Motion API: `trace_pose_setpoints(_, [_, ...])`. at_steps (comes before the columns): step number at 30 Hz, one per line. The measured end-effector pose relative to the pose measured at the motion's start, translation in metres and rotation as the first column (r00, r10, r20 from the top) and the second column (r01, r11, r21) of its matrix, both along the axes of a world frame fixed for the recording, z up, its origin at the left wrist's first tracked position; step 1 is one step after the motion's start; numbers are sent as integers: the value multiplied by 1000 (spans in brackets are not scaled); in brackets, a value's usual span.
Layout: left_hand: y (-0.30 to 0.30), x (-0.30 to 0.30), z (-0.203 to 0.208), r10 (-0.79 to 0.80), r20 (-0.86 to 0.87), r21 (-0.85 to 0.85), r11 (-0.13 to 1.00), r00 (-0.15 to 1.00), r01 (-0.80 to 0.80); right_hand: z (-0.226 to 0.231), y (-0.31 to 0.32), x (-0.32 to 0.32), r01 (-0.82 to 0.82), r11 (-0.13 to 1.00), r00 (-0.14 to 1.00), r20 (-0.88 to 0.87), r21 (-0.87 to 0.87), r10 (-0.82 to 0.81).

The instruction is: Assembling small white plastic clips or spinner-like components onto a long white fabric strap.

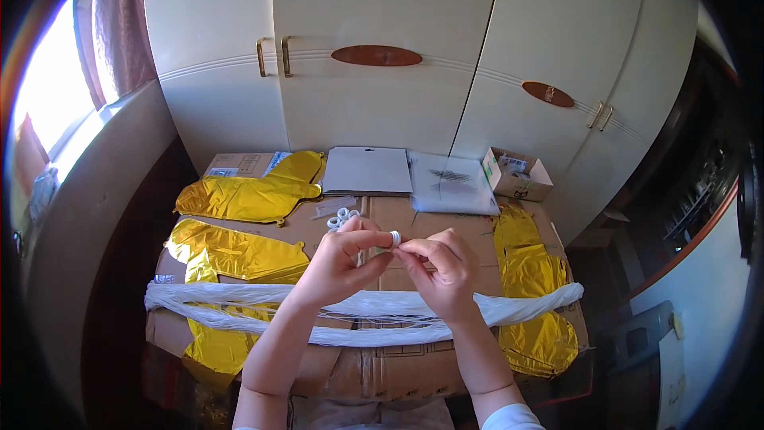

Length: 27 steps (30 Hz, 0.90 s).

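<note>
My left hand [344, 264] is closed, its index finger and thumb at a small white ring-shaped roll [395, 238], which looks like ribbon. From the other side, my right hand [440, 269] pinches at the lower edge of that roll; any loose end between the fingertips is too small to see. Just beyond my left hand, several similar white rolls [342, 214] lie in a small heap, partly hidden by it. Under my forearms a long bundle of thin white strands [382, 336] stretches across the cardboard-covered table [326, 370].
Gold foil balloons, flat, lie at the far left [247, 197], near left [239, 248] and right [535, 271]. Along the back are grey-white flat sheets [368, 171], a clear plastic packet [451, 183] and an open small box [517, 173]. A cream cabinet [382, 0] stands behind.
</note>
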<state>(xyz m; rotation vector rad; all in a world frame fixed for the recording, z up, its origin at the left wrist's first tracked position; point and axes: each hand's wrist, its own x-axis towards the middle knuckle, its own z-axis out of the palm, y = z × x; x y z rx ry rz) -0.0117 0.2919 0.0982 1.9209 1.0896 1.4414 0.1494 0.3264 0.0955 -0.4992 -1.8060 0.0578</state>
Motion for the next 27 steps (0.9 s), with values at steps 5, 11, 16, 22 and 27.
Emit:
trace_pose_setpoints(5, [-1, 1, 1, 6, -88, -85, 996, 996, -13, -3, 3, 3, -149, 976, 989, -35, -158, 145])
trace_pose_setpoints(11, [1, -3, 1, -167, 168, -205, 958, 972, 200, 6, 6, 10, -292, 944, 956, -7, -155, 294])
trace_pose_setpoints(16, [-2, -7, 6, -234, 371, -322, 875, 899, 361, 8, 14, 14, -359, 933, 904, 251, 6, 346])
trace_pose_setpoints(22, [-1, -15, 7, -283, 183, -432, 837, 941, 336, -1, 14, 20, -391, 886, 866, 225, -250, 446])
trace_pose_setpoints(27, [2, -16, 5, -330, 302, -468, 766, 894, 440, -3, 16, 19, -394, 903, 875, 232, -172, 426])
